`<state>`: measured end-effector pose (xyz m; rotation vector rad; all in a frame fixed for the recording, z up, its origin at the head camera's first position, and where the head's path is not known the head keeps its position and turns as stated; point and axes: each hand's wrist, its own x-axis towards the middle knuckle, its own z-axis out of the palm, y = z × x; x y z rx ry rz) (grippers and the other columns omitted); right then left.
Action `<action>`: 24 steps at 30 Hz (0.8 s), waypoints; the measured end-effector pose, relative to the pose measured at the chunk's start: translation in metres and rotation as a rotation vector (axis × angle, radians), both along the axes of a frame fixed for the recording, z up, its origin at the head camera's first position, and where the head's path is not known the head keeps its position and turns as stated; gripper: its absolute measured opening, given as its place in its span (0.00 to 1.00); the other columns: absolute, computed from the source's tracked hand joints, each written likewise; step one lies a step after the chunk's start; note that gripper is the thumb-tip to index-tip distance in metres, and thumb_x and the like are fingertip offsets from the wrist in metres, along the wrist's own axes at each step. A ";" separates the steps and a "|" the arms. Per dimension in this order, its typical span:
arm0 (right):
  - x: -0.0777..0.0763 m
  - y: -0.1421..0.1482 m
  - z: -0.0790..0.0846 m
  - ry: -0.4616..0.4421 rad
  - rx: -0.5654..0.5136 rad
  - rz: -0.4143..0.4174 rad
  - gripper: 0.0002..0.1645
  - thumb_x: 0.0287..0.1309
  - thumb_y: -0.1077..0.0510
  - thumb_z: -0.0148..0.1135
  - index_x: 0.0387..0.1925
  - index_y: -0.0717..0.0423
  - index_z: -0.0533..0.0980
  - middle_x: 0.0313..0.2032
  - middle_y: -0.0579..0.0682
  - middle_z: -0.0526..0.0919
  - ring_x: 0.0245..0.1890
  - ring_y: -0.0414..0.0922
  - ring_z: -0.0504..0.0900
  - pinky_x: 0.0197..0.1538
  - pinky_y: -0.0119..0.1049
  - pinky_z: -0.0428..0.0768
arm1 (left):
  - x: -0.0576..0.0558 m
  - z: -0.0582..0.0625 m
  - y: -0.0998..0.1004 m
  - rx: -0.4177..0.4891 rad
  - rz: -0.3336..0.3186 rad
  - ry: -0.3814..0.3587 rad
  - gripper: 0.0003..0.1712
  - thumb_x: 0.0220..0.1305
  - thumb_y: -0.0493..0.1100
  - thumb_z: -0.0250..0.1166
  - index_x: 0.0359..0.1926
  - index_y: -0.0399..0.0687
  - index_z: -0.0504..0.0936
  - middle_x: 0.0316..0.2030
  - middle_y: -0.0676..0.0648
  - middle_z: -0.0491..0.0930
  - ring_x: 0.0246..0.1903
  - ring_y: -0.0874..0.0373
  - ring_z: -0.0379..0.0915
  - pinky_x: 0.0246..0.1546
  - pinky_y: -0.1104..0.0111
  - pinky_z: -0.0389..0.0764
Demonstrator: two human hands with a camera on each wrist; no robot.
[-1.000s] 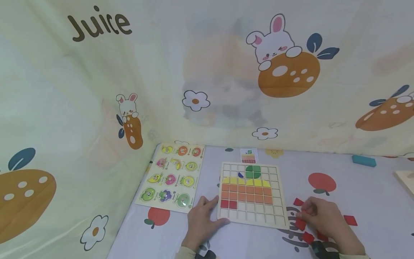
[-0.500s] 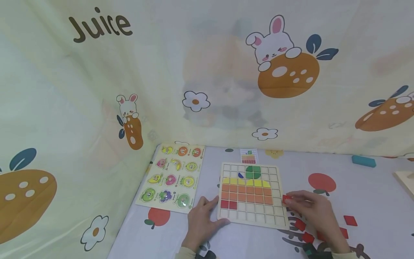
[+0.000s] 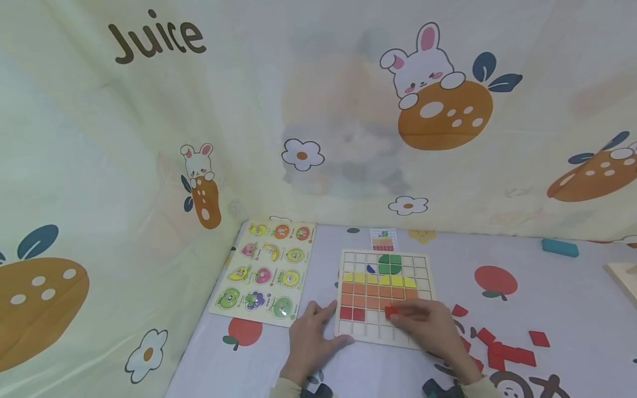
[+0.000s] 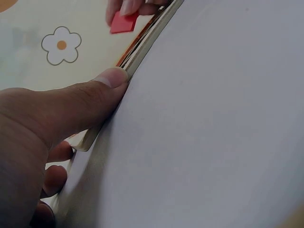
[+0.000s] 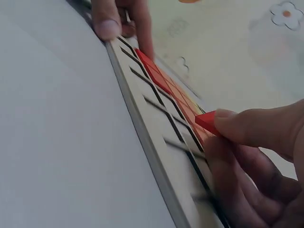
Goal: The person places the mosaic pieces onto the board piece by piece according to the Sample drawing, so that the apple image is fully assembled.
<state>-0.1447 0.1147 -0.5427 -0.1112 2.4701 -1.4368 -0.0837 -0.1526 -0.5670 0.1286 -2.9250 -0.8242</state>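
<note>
My right hand (image 3: 430,326) pinches a red square tile (image 3: 390,313) between thumb and fingers, over the lower part of a wooden grid board (image 3: 372,317). In the right wrist view the held tile (image 5: 206,121) is tilted, close above the grid. My left hand (image 3: 311,340) holds the board's near left corner, its thumb (image 4: 111,77) along the front edge and its fingers at the left side. Rows of yellow and orange tiles (image 3: 379,296) fill the grid's middle, with a green shape (image 3: 390,264) above and two red tiles (image 3: 351,314) below at left.
Several loose red tiles (image 3: 510,354) lie right of the board. A small pattern card (image 3: 383,237) sits behind it, and a fruit puzzle board (image 3: 244,313) lies to its left. Farther right are a teal block (image 3: 559,247) and a pale wooden piece (image 3: 622,279) at the frame's edge.
My right hand has picked up a red tile from the loose ones and carried it left over the grid board. The left hand and the board have stayed put.
</note>
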 end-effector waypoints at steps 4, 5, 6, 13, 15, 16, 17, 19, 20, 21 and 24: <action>-0.001 -0.015 -0.001 0.040 0.013 0.021 0.18 0.60 0.49 0.79 0.51 0.47 0.89 0.43 0.46 0.92 0.37 0.40 0.85 0.41 0.31 0.82 | -0.001 0.000 0.000 -0.002 0.003 -0.008 0.49 0.47 0.70 0.82 0.70 0.60 0.82 0.33 0.58 0.66 0.31 0.68 0.57 0.31 0.74 0.61; -0.001 -0.019 -0.001 0.050 0.026 0.025 0.17 0.61 0.49 0.78 0.50 0.46 0.89 0.42 0.44 0.92 0.36 0.40 0.85 0.40 0.31 0.81 | -0.001 0.000 0.001 -0.002 0.003 -0.007 0.49 0.47 0.70 0.82 0.70 0.59 0.82 0.33 0.58 0.66 0.31 0.68 0.57 0.31 0.74 0.61; -0.001 -0.022 0.000 0.060 0.040 0.025 0.15 0.61 0.50 0.78 0.49 0.45 0.90 0.40 0.43 0.92 0.35 0.39 0.84 0.40 0.30 0.81 | -0.001 -0.001 0.001 -0.002 0.003 -0.008 0.49 0.47 0.70 0.82 0.70 0.60 0.82 0.33 0.59 0.66 0.31 0.68 0.57 0.31 0.74 0.61; 0.001 -0.036 0.000 0.121 0.146 0.039 0.12 0.60 0.53 0.78 0.46 0.45 0.90 0.34 0.40 0.89 0.31 0.39 0.79 0.35 0.31 0.77 | -0.002 -0.001 0.002 -0.003 0.009 -0.014 0.50 0.46 0.71 0.82 0.70 0.61 0.81 0.33 0.60 0.64 0.31 0.68 0.56 0.31 0.75 0.61; 0.000 -0.038 -0.001 0.152 0.171 0.041 0.13 0.59 0.52 0.79 0.46 0.46 0.90 0.32 0.39 0.88 0.30 0.39 0.78 0.34 0.30 0.75 | -0.002 -0.001 0.002 -0.008 0.008 -0.005 0.50 0.46 0.71 0.82 0.69 0.61 0.82 0.33 0.60 0.64 0.30 0.68 0.56 0.31 0.75 0.60; 0.000 -0.038 -0.001 0.163 0.178 0.041 0.14 0.59 0.53 0.79 0.47 0.46 0.90 0.32 0.39 0.87 0.30 0.39 0.77 0.34 0.30 0.75 | -0.002 -0.002 0.002 -0.009 0.007 0.001 0.50 0.46 0.71 0.82 0.69 0.61 0.82 0.33 0.59 0.64 0.30 0.68 0.55 0.31 0.75 0.60; 0.000 -0.038 -0.002 0.169 0.180 0.041 0.14 0.58 0.53 0.79 0.47 0.47 0.90 0.32 0.39 0.87 0.30 0.39 0.77 0.33 0.30 0.75 | -0.001 -0.002 0.002 -0.010 0.006 0.004 0.50 0.46 0.71 0.82 0.69 0.60 0.82 0.33 0.59 0.64 0.30 0.68 0.55 0.31 0.74 0.60; -0.001 -0.037 -0.004 0.173 0.176 0.042 0.15 0.58 0.53 0.80 0.47 0.48 0.90 0.32 0.40 0.87 0.30 0.39 0.78 0.34 0.30 0.75 | -0.001 -0.002 0.002 -0.010 0.003 0.005 0.50 0.46 0.72 0.82 0.69 0.60 0.82 0.33 0.59 0.64 0.30 0.68 0.55 0.30 0.74 0.60; -0.001 -0.037 -0.004 0.168 0.171 0.043 0.16 0.57 0.54 0.80 0.47 0.48 0.89 0.32 0.40 0.87 0.30 0.39 0.78 0.34 0.30 0.76 | -0.001 -0.002 0.002 -0.009 0.004 0.002 0.50 0.46 0.72 0.82 0.69 0.60 0.82 0.33 0.59 0.64 0.30 0.68 0.55 0.30 0.74 0.60; 0.000 -0.036 -0.004 0.159 0.166 0.044 0.16 0.56 0.54 0.81 0.47 0.49 0.89 0.32 0.40 0.87 0.30 0.39 0.78 0.33 0.30 0.76 | -0.001 -0.002 0.001 -0.008 0.003 -0.002 0.50 0.46 0.72 0.81 0.69 0.61 0.82 0.33 0.59 0.64 0.30 0.68 0.55 0.30 0.74 0.60; 0.001 -0.037 -0.005 0.150 0.176 0.046 0.16 0.55 0.54 0.82 0.46 0.48 0.89 0.32 0.40 0.87 0.29 0.39 0.78 0.32 0.30 0.75 | -0.001 -0.001 0.000 -0.005 0.003 -0.005 0.50 0.46 0.72 0.81 0.69 0.61 0.82 0.33 0.59 0.64 0.30 0.67 0.55 0.31 0.75 0.60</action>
